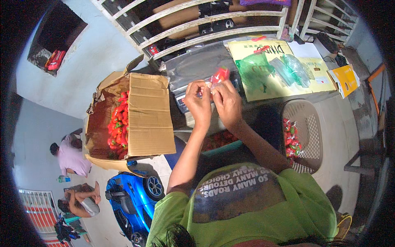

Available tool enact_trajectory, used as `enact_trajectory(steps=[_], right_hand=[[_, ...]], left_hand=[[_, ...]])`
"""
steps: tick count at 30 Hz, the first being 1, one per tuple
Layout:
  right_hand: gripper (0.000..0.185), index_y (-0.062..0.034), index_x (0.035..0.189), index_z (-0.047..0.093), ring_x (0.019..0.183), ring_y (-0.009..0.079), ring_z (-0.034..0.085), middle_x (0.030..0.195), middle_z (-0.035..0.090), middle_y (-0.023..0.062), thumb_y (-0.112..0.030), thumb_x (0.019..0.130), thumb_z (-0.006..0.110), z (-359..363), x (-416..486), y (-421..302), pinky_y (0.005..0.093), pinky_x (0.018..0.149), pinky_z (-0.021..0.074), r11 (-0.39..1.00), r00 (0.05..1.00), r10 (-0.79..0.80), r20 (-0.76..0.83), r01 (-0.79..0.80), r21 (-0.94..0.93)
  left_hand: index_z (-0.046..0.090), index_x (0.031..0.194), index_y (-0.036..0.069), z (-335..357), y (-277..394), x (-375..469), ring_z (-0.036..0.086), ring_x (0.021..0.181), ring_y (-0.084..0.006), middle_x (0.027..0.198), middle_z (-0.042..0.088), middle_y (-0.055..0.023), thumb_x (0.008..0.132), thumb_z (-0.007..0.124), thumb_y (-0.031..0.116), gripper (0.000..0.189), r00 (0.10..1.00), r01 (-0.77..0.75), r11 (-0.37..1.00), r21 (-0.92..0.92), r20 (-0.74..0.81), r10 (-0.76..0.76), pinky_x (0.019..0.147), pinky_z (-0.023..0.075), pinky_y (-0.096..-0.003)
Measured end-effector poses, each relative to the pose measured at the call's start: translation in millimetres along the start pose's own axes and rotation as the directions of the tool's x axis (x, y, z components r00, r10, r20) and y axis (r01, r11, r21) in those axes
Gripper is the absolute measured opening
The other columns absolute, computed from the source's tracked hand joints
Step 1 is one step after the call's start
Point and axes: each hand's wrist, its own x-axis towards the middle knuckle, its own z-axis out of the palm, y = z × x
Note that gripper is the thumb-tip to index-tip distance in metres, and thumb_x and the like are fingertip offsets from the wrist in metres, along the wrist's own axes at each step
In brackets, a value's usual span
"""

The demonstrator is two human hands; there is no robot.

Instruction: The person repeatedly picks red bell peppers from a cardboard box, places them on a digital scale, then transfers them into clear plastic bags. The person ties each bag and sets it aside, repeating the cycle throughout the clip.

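Observation:
Between my two hands is a small clear plastic bag of red peppers [220,75], held up in front of a digital scale [182,100]. My left hand [197,100] pinches the gathered plastic at the bag's lower end. My right hand [226,100] grips the same plastic close beside it, fingertips nearly touching. To the left, an open cardboard box [149,114] holds a heap of loose red peppers [118,129]. On the right stands a perforated plastic basket [308,132] with several bagged peppers [291,139] inside. More red peppers lie in shadow below my forearms.
Green plastic bags [254,69] and clear bags [294,71] lie on a flattened yellow carton [240,51]. A white metal railing [213,18] runs behind. A blue toy car [132,197] stands at lower left; two people [72,154] sit farther left.

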Motion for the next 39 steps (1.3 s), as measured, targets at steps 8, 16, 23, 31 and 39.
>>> enact_trajectory(steps=[8,16,23,31,39], right_hand=[[0.013,0.0024,0.080,0.057,0.065,0.0275,0.057,0.071,0.057,0.0128,-0.010,0.083,0.056,2.5,33.3,18.3,0.0367,0.062,0.0446,0.952,0.938,0.260,0.230,-0.289,0.099],[0.017,0.0004,0.080,0.059,0.060,0.0062,0.053,0.069,0.060,0.0020,-0.015,0.087,0.058,7.6,43.0,33.3,0.0230,0.056,0.0442,0.657,0.844,0.270,0.463,-0.513,0.553],[0.014,-0.0011,0.082,0.058,0.071,0.0069,0.055,0.079,0.060,0.0029,-0.014,0.088,0.057,-6.0,61.8,34.1,0.0220,0.066,0.0452,0.684,0.845,0.054,0.532,-0.419,0.597],[0.030,-0.0048,0.098,0.053,0.075,0.0106,0.059,0.089,0.060,0.0031,-0.024,0.080,0.068,3.2,58.6,58.5,0.0234,0.066,0.0495,-0.031,0.662,0.046,0.748,-0.747,0.664],[0.008,-0.0133,0.091,0.061,0.062,0.0040,0.049,0.080,0.059,-0.0050,-0.019,0.086,0.062,61.8,-19.3,42.1,0.0188,0.053,0.0410,-0.356,0.454,0.536,0.712,-0.643,0.678]], left_hand=[[0.061,0.080,0.001,-15.8,12.6,-0.9,0.045,0.066,-0.0081,0.074,0.054,-0.0014,0.078,0.067,0.007,0.009,0.993,0.046,0.999,0.015,0.107,-0.048,0.059,0.0381,-0.0219],[0.059,0.080,-0.002,-14.8,14.1,9.7,0.053,0.071,-0.0147,0.078,0.057,-0.0084,0.074,0.066,-0.001,0.009,0.996,-0.055,0.997,0.047,0.073,0.051,0.065,0.0428,-0.0264],[0.060,0.085,0.002,-20.6,2.4,17.3,0.053,0.075,-0.0091,0.083,0.059,-0.0026,0.079,0.065,0.002,0.007,0.981,0.026,0.997,-0.076,0.196,-0.010,0.069,0.0439,-0.0230],[0.062,0.083,0.003,-20.1,43.1,45.7,0.052,0.067,-0.0057,0.078,0.061,-0.0006,0.079,0.064,0.000,0.005,0.920,0.343,0.810,-0.475,0.343,-0.188,0.064,0.0427,-0.0200],[0.061,0.079,0.002,5.3,-29.0,21.0,0.045,0.058,-0.0041,0.065,0.054,0.0021,0.079,0.068,0.009,0.010,0.976,0.178,0.979,-0.094,-0.106,-0.188,0.051,0.0362,-0.0202]])
